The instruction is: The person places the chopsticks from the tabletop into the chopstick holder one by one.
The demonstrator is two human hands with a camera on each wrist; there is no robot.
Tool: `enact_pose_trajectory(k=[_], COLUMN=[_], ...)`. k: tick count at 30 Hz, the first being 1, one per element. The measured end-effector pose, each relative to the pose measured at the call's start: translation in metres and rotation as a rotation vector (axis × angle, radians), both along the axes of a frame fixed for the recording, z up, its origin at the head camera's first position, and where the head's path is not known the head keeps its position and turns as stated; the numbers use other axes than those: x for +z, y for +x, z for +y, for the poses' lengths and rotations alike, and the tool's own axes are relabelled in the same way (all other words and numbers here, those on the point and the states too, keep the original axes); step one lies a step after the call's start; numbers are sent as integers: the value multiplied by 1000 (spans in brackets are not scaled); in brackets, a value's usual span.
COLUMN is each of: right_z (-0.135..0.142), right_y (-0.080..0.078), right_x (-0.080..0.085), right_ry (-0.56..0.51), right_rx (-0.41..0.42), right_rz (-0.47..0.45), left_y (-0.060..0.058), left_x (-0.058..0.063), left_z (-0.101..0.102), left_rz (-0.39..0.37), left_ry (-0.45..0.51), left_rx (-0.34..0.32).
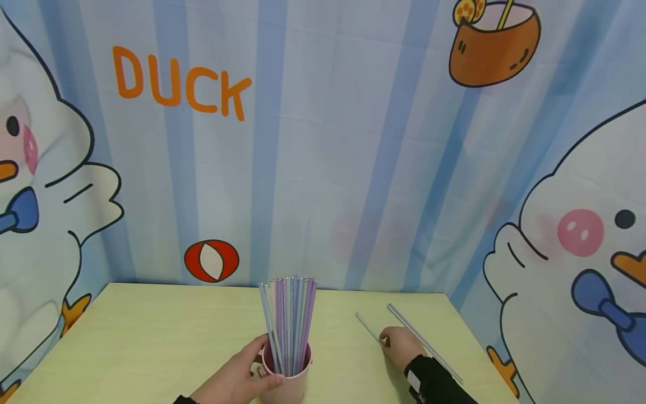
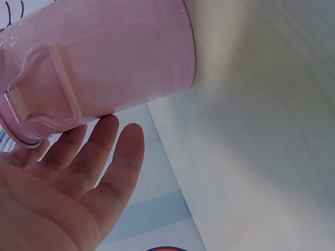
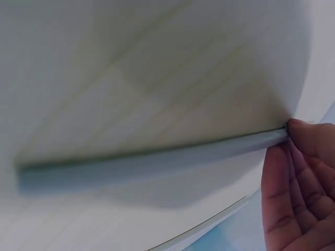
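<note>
A pink mug (image 1: 287,390) stands upright on the table, packed with pale blue, lilac and clear straws (image 1: 290,325). My left hand (image 1: 242,373) grips it near the rim, thumb at the front and fingers round the far side. In the left wrist view the mug's handle (image 2: 67,89) shows above those fingers. My right hand (image 1: 401,345) pinches a pale grey-blue straw (image 1: 367,327) between thumb and fingertips, low over the table. In the right wrist view that straw (image 3: 152,159) runs leftward from the fingertips. Just right of this hand lies a second straw (image 1: 404,321), partly hidden behind the sleeve.
The pale yellow table (image 1: 176,336) ends at the back against a blue striped cloth (image 1: 313,168) printed with ducks, a ball and a drink. The cloth also rises along the table's left and right sides.
</note>
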State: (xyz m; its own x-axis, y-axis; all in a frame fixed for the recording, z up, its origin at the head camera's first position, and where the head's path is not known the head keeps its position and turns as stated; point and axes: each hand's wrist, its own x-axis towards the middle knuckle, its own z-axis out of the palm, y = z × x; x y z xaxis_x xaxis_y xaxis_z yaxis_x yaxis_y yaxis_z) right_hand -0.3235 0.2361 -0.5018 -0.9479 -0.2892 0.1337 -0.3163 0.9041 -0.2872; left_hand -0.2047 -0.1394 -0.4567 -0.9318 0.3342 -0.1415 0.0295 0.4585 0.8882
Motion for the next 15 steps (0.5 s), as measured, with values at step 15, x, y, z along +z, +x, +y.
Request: enact_pose_trajectory(k=[15], right_z=[-42], right_y=[21], right_x=[13], right_ry=[-59], right_rx=[190], right_rz=[-77], left_y=[-1], left_x=[-1], left_z=[0], left_rz=[-8], left_ry=[-3], left_rx=[8])
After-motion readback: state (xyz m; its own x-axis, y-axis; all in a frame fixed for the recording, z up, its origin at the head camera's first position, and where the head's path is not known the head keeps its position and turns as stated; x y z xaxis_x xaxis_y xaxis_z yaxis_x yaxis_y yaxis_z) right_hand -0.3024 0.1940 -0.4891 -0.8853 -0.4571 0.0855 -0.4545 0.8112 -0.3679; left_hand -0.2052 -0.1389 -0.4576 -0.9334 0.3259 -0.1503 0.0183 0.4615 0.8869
